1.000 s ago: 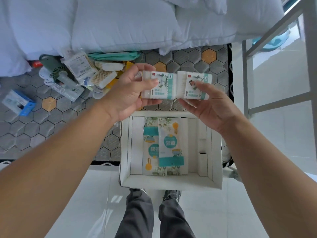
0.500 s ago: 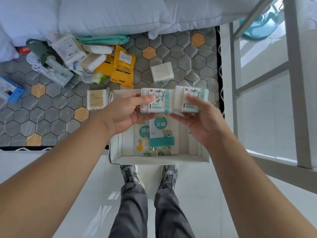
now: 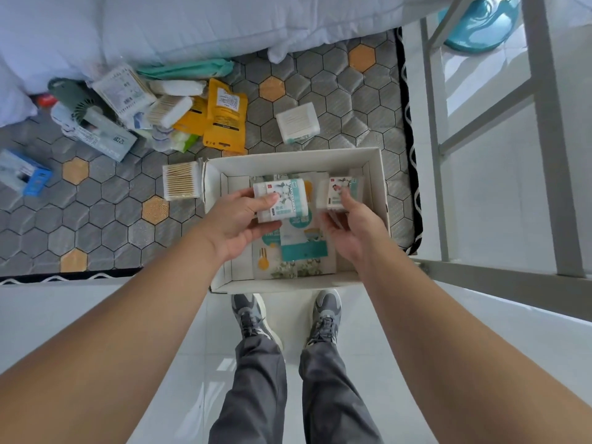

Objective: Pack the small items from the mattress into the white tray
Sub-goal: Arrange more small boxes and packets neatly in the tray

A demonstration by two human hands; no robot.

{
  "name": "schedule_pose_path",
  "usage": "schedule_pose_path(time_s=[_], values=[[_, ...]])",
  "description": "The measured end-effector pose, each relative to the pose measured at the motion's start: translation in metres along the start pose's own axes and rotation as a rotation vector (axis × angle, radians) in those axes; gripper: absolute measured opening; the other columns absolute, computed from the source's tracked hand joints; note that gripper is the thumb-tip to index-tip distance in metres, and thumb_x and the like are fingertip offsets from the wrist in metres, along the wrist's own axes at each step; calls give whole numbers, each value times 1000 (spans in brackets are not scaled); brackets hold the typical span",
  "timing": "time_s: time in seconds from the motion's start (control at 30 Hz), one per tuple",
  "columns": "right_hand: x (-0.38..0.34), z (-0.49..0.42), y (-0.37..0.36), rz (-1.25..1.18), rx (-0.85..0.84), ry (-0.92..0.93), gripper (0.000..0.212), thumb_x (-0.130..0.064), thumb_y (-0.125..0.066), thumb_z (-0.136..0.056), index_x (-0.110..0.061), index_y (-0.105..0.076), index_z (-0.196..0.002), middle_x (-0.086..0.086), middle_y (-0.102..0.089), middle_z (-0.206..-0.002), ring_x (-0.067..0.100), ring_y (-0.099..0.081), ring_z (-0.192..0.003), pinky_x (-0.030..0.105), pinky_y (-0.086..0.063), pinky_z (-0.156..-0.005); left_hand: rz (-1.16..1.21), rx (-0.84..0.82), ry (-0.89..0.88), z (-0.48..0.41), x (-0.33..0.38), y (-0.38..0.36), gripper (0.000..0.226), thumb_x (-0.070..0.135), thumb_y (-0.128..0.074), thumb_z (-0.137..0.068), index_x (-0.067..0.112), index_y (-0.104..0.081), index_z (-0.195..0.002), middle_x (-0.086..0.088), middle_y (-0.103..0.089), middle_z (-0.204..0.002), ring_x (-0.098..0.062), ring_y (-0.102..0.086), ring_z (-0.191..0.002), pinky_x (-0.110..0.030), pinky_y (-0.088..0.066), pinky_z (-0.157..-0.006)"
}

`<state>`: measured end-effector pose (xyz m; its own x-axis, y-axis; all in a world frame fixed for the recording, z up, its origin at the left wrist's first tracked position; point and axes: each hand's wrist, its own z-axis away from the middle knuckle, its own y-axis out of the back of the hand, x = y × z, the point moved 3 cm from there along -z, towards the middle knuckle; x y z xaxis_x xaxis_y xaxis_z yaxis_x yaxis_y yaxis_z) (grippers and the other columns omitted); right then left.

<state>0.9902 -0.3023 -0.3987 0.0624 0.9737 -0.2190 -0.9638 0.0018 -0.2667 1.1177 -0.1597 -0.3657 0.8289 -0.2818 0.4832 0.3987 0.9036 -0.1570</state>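
Observation:
The white tray (image 3: 298, 160) sits at the near edge of the hexagon-patterned mattress (image 3: 320, 91). Inside it lie flat teal-and-white packets (image 3: 302, 248). My left hand (image 3: 237, 219) grips a white box with teal print (image 3: 288, 200) over the tray's middle. My right hand (image 3: 350, 229) holds a second, similar box (image 3: 336, 193) low at the tray's right side. Both boxes are apart from each other. On the mattress remain a cotton swab box (image 3: 181, 184) touching the tray's left wall, a white square box (image 3: 298, 123), yellow pouches (image 3: 224, 116) and a pile of other items (image 3: 121, 104).
A blue box (image 3: 24, 173) lies at the far left of the mattress. White bedding (image 3: 192, 24) covers the mattress's far side. A grey metal frame (image 3: 541, 139) stands to the right. My legs and grey shoes (image 3: 253, 315) are on the white floor below the tray.
Both hands have come down from above the mattress into the tray with their boxes. The two boxes, held side by side before, have separated; the right one has gone to the tray's right side.

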Motion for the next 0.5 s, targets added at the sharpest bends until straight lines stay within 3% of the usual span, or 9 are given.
schedule_pose_path(time_s=[0.17,0.27,0.37,0.5], values=[[-7,-20,-9,101,145,19,15,-17,-77,-89,-8,-65,-92,4,-67,-80,15,-61,-69,25,-54,-61,-23,21,10,-4,-10,-1,32,5,-73,-87,2,-62,-117,-15,-78,-95,-21,-78,-82,-36,-64,-72],[-8,-24,-13,100,206,36,22,-18,-78,-89,-8,-68,-105,4,-68,-89,12,-59,-68,21,-54,-60,-28,23,12,-6,-16,0,36,5,-74,-87,1,-61,-120,-17,-77,-104,-24,-77,-89,-36,-64,-75],[-7,-28,-12,293,298,22,32,-36,-79,-86,-10,-64,-97,3,-67,-87,15,-61,-73,27,-58,-68,-60,23,5,-7,-21,-1,33,7,-74,-87,4,-62,-118,-14,-78,-104,-24,-76,-94,-36,-64,-77],[-3,-25,-3,409,311,59,46,-55,-74,-85,-13,-67,-101,2,-71,-92,17,-63,-75,33,-51,-64,-196,10,-22,-6,-25,-7,28,9,-73,-89,7,-65,-115,-9,-78,-104,-19,-76,-95,-34,-62,-79]])
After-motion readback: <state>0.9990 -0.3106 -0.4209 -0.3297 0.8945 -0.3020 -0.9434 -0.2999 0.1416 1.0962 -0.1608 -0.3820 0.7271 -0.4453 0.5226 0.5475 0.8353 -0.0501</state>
